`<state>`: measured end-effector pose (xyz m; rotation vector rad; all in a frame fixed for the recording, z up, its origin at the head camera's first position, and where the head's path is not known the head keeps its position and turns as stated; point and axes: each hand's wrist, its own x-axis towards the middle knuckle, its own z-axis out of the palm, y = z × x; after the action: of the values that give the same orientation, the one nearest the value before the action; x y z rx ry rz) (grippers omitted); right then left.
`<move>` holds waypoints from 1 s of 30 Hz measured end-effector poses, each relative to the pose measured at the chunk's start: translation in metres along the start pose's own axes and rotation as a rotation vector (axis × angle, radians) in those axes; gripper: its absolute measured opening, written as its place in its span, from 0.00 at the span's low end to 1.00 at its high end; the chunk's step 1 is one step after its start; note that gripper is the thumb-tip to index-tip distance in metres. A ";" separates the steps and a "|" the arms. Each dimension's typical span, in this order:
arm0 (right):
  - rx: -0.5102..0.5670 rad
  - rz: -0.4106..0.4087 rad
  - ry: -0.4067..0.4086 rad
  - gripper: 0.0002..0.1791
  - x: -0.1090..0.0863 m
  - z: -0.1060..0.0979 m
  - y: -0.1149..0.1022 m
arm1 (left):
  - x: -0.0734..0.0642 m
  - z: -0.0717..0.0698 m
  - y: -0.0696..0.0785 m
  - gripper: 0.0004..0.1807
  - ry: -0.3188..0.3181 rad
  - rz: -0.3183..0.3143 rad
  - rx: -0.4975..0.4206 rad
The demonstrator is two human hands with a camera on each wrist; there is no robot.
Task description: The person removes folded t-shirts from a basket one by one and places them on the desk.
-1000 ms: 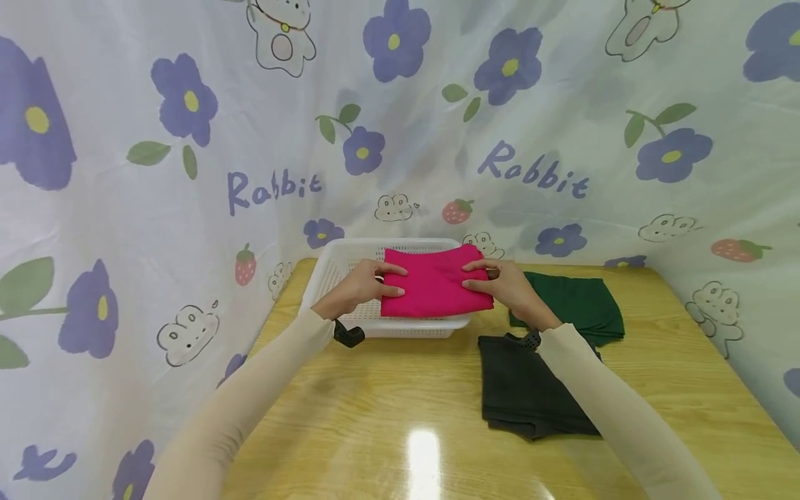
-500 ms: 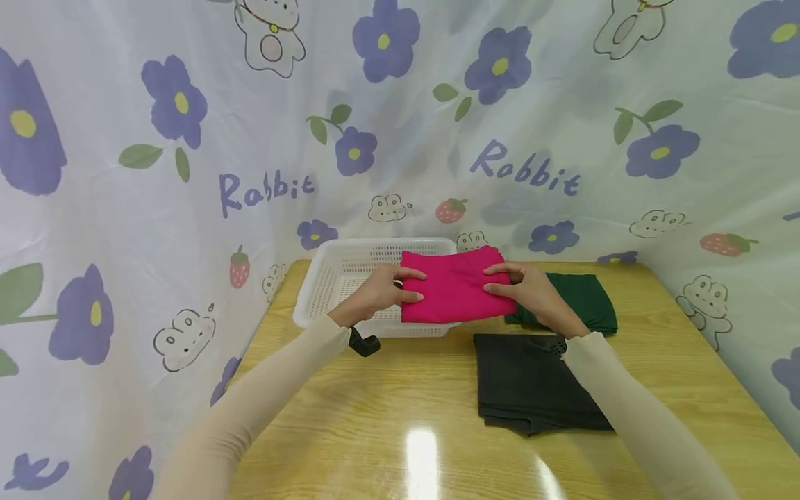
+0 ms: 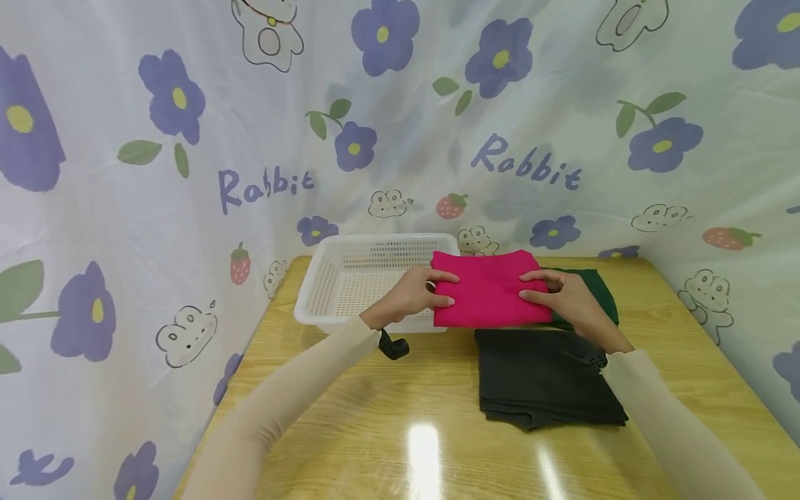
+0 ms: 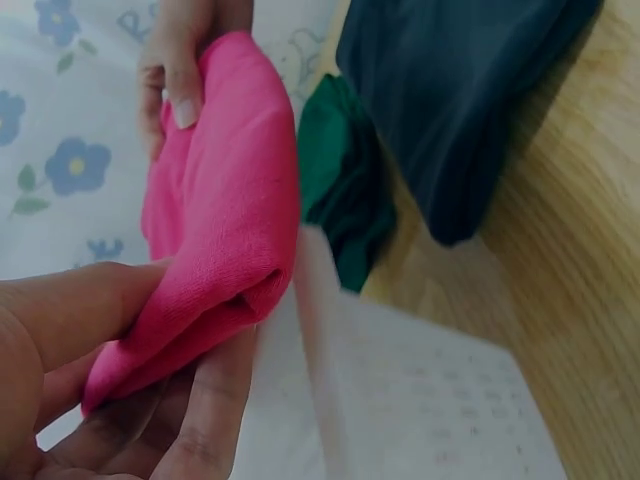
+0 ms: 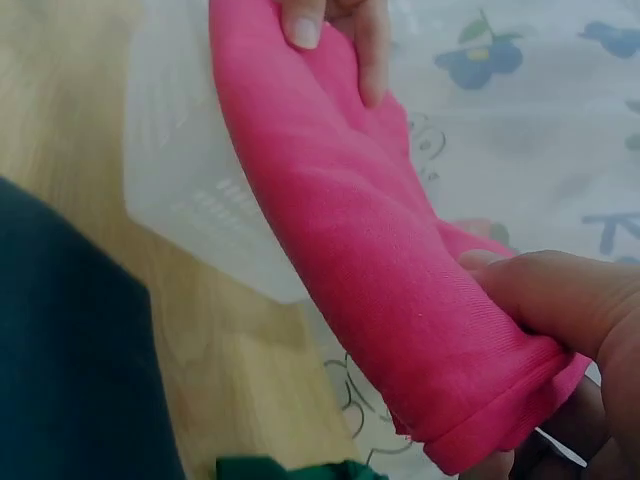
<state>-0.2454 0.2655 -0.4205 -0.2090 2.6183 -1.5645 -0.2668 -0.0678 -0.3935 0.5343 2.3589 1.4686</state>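
A folded bright pink cloth [image 3: 487,292] is held up between both hands, over the right end of the white basket and the table beside it. My left hand [image 3: 415,292] grips its left edge, thumb on the near face and fingers tucked underneath, as the left wrist view shows. At the opposite edge my right hand [image 3: 565,295] pinches the cloth [image 5: 350,230] the same way. Behind the right hand lies a folded dark green cloth [image 3: 596,295], partly covered from view. A folded black cloth [image 3: 544,378] lies flat on the table nearer to me.
The white perforated basket [image 3: 302,305] stands at the back left of the wooden table [image 3: 350,417], with no cloth visible inside. A printed curtain [image 3: 400,139] hangs close behind the table and along its sides.
Both hands have carried the pink cloth rightward, from over the basket to its right end and in front of the green cloth. The green and black cloths stay put.
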 end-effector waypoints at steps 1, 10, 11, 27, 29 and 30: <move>0.003 -0.003 0.001 0.31 -0.002 -0.002 0.001 | 0.000 0.003 0.001 0.24 -0.005 0.007 0.002; 0.031 -0.021 0.021 0.29 -0.020 -0.020 0.014 | 0.008 0.027 0.006 0.25 -0.022 0.054 0.013; 0.025 -0.020 0.025 0.29 -0.021 -0.022 0.015 | 0.009 0.029 0.006 0.24 -0.024 0.057 0.013; -0.047 0.029 0.083 0.26 -0.055 -0.056 0.046 | 0.024 0.079 0.019 0.25 -0.102 0.134 0.118; -0.054 0.038 0.091 0.26 -0.059 -0.060 0.051 | 0.025 0.086 0.021 0.25 -0.110 0.133 0.125; -0.054 0.040 0.095 0.26 -0.060 -0.062 0.053 | 0.025 0.089 0.023 0.25 -0.109 0.132 0.126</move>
<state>-0.1984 0.3539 -0.4374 -0.0863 2.7209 -1.5286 -0.2460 0.0236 -0.4128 0.7962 2.3807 1.3127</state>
